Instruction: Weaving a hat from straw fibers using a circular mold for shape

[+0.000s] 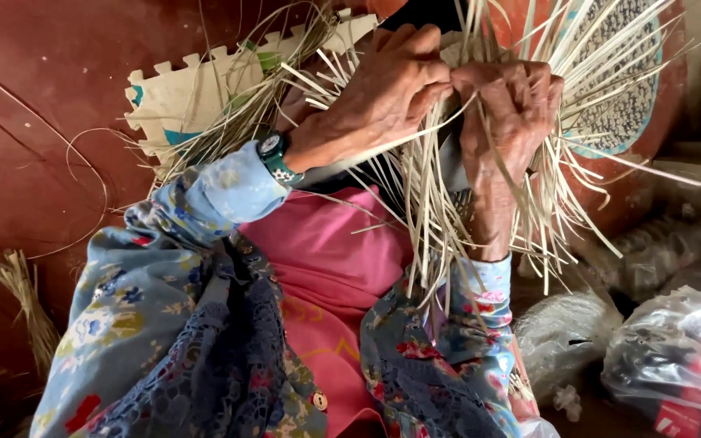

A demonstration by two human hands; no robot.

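Both hands work a bundle of pale straw strips (440, 195) held above the person's lap. The left hand (383, 97) lies over the top of the bundle, its fingers (419, 53) curled and pressed together around the strips, with one long strip running beneath the palm. The right hand (509, 105) is just beside it, knuckles touching the left hand's fingertips; its fingers are closed in a fist on a cluster of strips, whose loose ends fan downward past the wrist and upward toward the top edge of the view. A green wristwatch (273, 154) sits on the left wrist, above a blue floral sleeve (204, 243). Pink cloth (326, 259) covers the lap below the strips. Behind the hands lies a woven round mat (618, 105) with a teal rim, and to the left a cream foam mat (188, 93) with a notched edge on the red floor (34, 122). Clear plastic bags (675, 357) lie at the lower right.
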